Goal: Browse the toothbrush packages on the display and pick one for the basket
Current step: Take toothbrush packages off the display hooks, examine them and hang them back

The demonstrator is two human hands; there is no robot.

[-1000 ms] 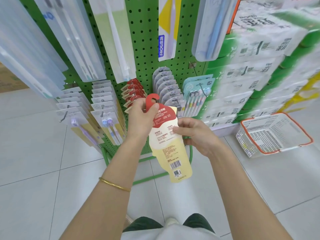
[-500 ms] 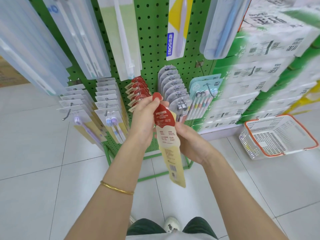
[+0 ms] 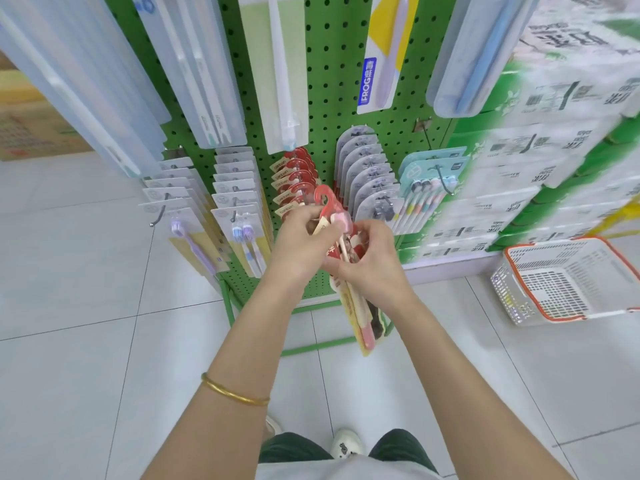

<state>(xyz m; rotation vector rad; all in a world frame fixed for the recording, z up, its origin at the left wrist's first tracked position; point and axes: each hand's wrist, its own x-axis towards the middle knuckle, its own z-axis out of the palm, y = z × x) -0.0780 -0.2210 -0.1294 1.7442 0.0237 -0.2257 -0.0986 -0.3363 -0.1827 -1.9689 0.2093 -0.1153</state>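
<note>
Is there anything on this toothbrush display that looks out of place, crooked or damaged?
Nothing looks damaged or spilled. One hook on the green pegboard, above the teal packs, appears to carry no package. The red toothbrush package is off the display, held tilted by the left hand and right hand.

Open tiled floor (image 3: 485, 368) gives a free path right to the open-topped basket (image 3: 507, 296), while the far side is blocked by the green pegboard rack (image 3: 329, 98), its crowded hanging packs (image 3: 367, 174) and jutting hooks (image 3: 157, 216), and stacked tissue packs (image 3: 554, 150) wall off the far right.
</note>
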